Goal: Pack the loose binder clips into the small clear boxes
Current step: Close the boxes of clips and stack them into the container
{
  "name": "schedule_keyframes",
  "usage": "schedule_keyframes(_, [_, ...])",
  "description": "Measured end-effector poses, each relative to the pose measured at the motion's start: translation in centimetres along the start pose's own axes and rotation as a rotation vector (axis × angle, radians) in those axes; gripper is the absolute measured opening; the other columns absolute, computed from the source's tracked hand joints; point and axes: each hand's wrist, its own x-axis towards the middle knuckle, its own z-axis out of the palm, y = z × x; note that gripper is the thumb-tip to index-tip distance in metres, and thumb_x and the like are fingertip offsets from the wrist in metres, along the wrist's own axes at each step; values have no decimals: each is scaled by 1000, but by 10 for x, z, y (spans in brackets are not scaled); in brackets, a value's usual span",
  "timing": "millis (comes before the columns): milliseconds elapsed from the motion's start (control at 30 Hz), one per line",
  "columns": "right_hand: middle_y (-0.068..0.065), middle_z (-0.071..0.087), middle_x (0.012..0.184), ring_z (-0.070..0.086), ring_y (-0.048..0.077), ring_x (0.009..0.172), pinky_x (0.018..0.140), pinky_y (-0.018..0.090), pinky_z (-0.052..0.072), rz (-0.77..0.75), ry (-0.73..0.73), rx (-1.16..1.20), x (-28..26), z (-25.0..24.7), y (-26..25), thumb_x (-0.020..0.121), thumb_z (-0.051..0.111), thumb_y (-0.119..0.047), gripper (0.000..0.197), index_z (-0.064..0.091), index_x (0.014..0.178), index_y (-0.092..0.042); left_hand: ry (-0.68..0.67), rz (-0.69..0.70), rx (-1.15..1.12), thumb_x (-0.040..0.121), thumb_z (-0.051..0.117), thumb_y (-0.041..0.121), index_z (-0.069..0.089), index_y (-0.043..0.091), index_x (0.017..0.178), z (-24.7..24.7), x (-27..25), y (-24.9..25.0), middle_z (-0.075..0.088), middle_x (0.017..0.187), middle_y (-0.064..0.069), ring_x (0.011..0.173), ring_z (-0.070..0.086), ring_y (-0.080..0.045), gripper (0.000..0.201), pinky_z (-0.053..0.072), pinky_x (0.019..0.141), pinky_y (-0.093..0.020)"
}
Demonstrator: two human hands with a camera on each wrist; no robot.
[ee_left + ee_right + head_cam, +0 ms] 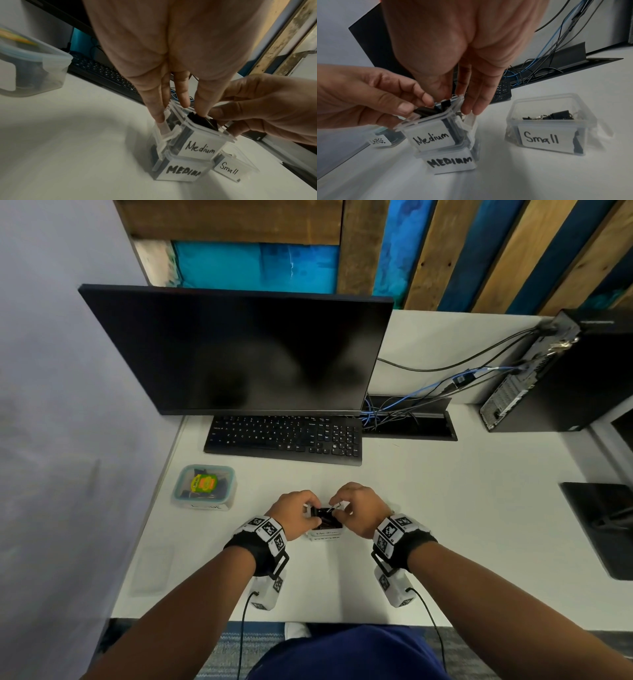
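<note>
Two small clear boxes are stacked near the desk's front edge. The upper Medium box (431,138) is open and packed with black binder clips, and it sits on a lidded MEDIUM box (450,162). My left hand (414,106) pinches a black binder clip (424,112) at the upper box's mouth. My right hand (457,102) grips that box's right rim, thumb inside and fingers on the side latch. In the head view both hands (313,513) (337,508) meet over the stack (325,534). An open Small box (551,121) with clips stands to the right.
A larger clear container (203,487) labelled LARGE stands front left, and a clear lid (150,570) lies nearer the edge. Behind the hands are a keyboard (284,440) and a monitor (239,350). A cable tray (411,422) and a PC tower (555,371) are at the back right.
</note>
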Motion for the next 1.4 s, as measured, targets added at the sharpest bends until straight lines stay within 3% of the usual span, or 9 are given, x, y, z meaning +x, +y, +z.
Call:
schedule_keyframes(133, [1, 60, 115, 59, 15, 90, 91, 35, 51, 86, 124, 101, -3, -4, 6, 90, 57, -12, 28, 66, 114, -23, 15, 2, -6, 85, 69, 26, 59, 35, 101, -4, 0, 3, 61, 118, 7, 107, 60, -14, 21, 52, 91, -33])
schedule_keyframes(200, [1, 56, 117, 57, 19, 99, 92, 36, 50, 157, 112, 34, -9, -14, 16, 82, 58, -9, 38, 61, 118, -20, -7, 28, 0, 81, 74, 34, 55, 35, 114, -6, -2, 5, 55, 126, 9, 113, 55, -11, 38, 48, 95, -31])
schedule_keyframes(300, [1, 40, 141, 39, 27, 130, 104, 41, 40, 266, -77, -313, -25, -27, 38, 72, 70, -35, 71, 43, 137, -28, -130, 91, 148, 70, 83, 41, 38, 31, 138, -7, -5, 7, 40, 137, 11, 122, 43, -9, 82, 41, 103, -31])
schedule_keyframes(433, [-1, 24, 154, 33, 29, 137, 108, 52, 37, 359, -314, -485, -43, -22, 63, 64, 82, -51, 115, 10, 152, -40, -149, 116, 296, 73, 80, 37, 31, 30, 144, 2, -3, 7, 38, 143, 9, 126, 43, -13, 87, 41, 105, -34])
schedule_keyframes(600, [0, 42, 140, 57, 25, 114, 91, 38, 53, 370, -206, -272, -44, -19, 71, 77, 69, -15, 88, 20, 150, -26, -121, 115, 286, 77, 77, 31, 34, 27, 144, 3, -1, 7, 42, 143, 6, 127, 45, -14, 80, 39, 106, -31])
schedule_keyframes(767, [3, 47, 135, 53, 21, 120, 96, 26, 44, 241, 7, -40, -35, -40, 52, 77, 73, -16, 79, 35, 146, -15, -117, 73, 199, 76, 80, 32, 32, 26, 145, 2, -3, 1, 42, 145, 4, 129, 43, -15, 84, 38, 108, -33])
schedule_keyframes(833, [2, 48, 132, 54, 20, 115, 95, 31, 49, 141, 58, 52, -27, -48, 34, 74, 77, -15, 78, 39, 142, -18, -118, 50, 103, 74, 82, 32, 32, 25, 146, 1, -4, -2, 42, 146, 4, 129, 44, -16, 88, 39, 108, -34])
schedule_keyframes(1033, [-1, 57, 122, 57, 16, 99, 81, 26, 50, -27, -112, 102, -6, -28, -13, 69, 78, -22, 78, 38, 135, -26, -24, 40, -94, 62, 88, 40, 36, 30, 139, -6, -8, -7, 55, 129, 9, 116, 55, -13, 94, 49, 99, -39])
schedule_keyframes(1400, [-5, 56, 123, 57, 16, 109, 95, 32, 51, -1, -110, 68, -6, -21, -12, 68, 77, -23, 79, 41, 138, -20, 35, 91, -105, 69, 86, 32, 36, 33, 136, -2, -17, -8, 57, 121, 10, 110, 57, -13, 84, 50, 95, -32])
